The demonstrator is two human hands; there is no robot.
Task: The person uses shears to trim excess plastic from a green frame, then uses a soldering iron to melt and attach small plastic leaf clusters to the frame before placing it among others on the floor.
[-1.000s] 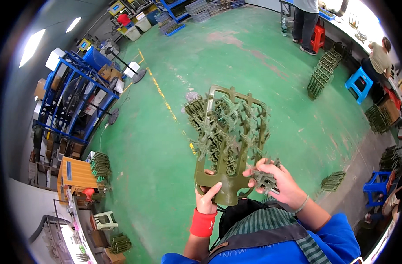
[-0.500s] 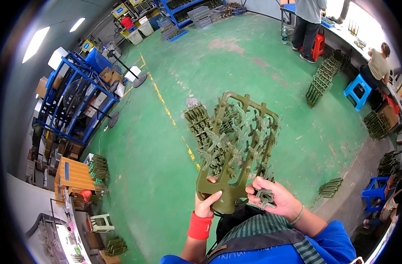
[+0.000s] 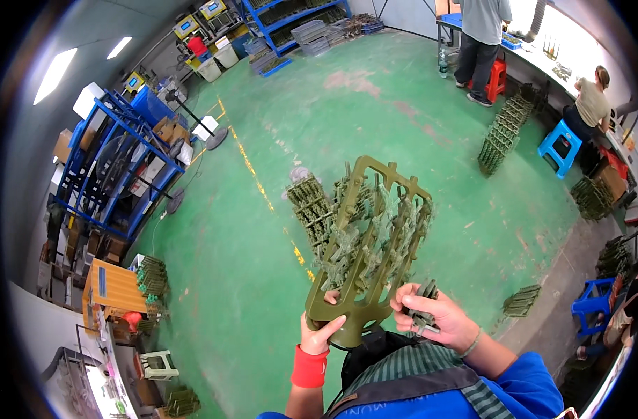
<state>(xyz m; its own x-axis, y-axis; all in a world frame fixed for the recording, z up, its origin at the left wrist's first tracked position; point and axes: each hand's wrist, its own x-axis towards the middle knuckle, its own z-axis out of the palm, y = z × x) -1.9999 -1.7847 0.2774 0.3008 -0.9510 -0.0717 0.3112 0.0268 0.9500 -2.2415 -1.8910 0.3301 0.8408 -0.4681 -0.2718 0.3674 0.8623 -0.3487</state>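
Observation:
An olive-green wax tree (image 3: 354, 309), a slotted frame with long bars and a funnel-like base, stands tilted in front of me. My left hand (image 3: 321, 334), below a red wristband, is closed round its lower left corner, thumb on the near face. Pale green branching wax pieces (image 3: 386, 222) sit along its bars. Beside the base, my right hand (image 3: 441, 318) grips several small grey-green wax pieces (image 3: 425, 299) between thumb and fingers. Those pieces partly hide the fingers, and their exact shape is hard to make out.
Behind the frame, more loaded trees (image 3: 307, 202) stand on the green floor (image 3: 228, 279). Another row (image 3: 504, 136) stands at the right, near a blue stool (image 3: 560, 148) with a seated person. A standing person (image 3: 479, 42) is at the back bench. Blue racks (image 3: 116, 164) line the left.
The frame has shifted slightly left and down with my left hand. My right hand stays near its base, and the pieces in it have turned more upright. The whole view has shifted a little.

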